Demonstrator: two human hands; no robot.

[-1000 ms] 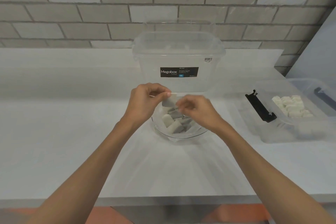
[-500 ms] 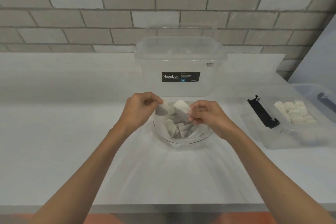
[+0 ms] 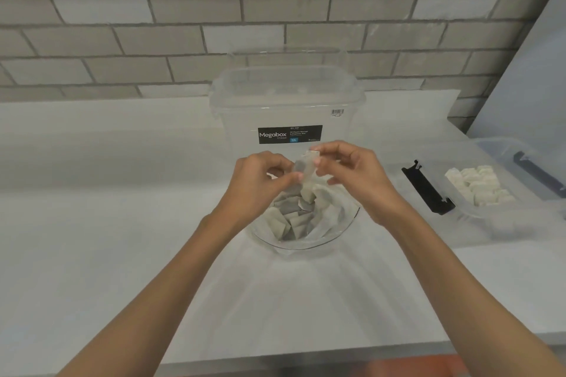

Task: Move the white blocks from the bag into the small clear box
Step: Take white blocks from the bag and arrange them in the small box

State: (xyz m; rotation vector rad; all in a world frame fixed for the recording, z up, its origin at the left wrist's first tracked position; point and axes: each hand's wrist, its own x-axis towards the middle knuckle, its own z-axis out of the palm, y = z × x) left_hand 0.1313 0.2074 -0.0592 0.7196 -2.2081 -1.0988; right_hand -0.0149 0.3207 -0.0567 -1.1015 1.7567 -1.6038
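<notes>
A clear plastic bag (image 3: 330, 223) lies open on the white counter, with several white blocks (image 3: 294, 220) inside. My left hand (image 3: 260, 184) pinches the bag's raised film at its mouth. My right hand (image 3: 352, 174) pinches a pale white block (image 3: 306, 162) above the mouth, close to my left fingertips. Film hangs below that block, and I cannot tell whether film also wraps it. The small clear box (image 3: 496, 223) sits to the right, holding several white blocks (image 3: 477, 184).
A large clear lidded Megabox tub (image 3: 288, 107) stands directly behind the bag, against the brick wall. A black clip (image 3: 427, 187) lies on the small box's left side. A second clear lid or box with a dark handle (image 3: 539, 174) is at the far right.
My hands have come closer together and risen slightly above the bag's mouth. The pale piece between them is now higher. The view has shifted a little.
</notes>
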